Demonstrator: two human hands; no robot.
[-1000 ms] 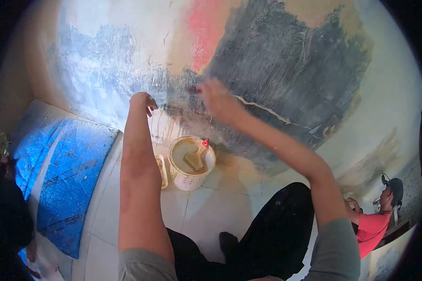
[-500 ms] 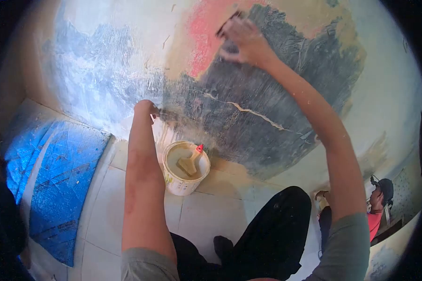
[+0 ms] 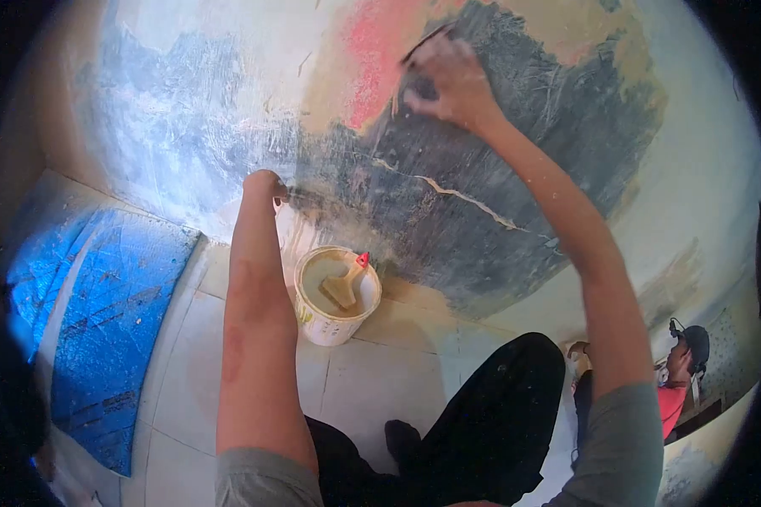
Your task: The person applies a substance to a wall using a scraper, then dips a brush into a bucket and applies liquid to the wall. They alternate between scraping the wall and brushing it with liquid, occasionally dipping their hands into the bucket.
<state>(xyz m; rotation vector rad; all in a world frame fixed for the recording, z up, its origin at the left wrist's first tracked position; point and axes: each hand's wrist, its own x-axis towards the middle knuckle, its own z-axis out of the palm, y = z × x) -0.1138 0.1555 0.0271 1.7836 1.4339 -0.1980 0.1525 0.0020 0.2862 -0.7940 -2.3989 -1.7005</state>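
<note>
My right hand [image 3: 455, 80], smeared by motion, is up against the wall at the border of the red and dark grey patches. Its fingers press a thin, dark-edged flat piece [image 3: 427, 46] to the surface. Lower and to the left, my left hand [image 3: 265, 181] is bent at the wrist close to the wall, its curled fingers mostly hidden; what they hold cannot be made out. The wall [image 3: 499, 135] has peeled, patchy paint with a pale jagged crack [image 3: 461, 194]. Below my left hand stands a white bucket [image 3: 313, 325] with a red-tipped, pale-handled brush [image 3: 342, 287] inside.
A blue, paint-speckled sheet [image 3: 114, 329] lies on the floor at left, along the wall. Pale tiles [image 3: 380, 380] cover the floor around my dark-trousered legs [image 3: 499, 406]. Another person [image 3: 681, 372] in a dark cap and red top is low at the right.
My right hand has shifted slightly right and down along the wall with the flat piece. My left hand stays nearly in place; the view has shifted a little.
</note>
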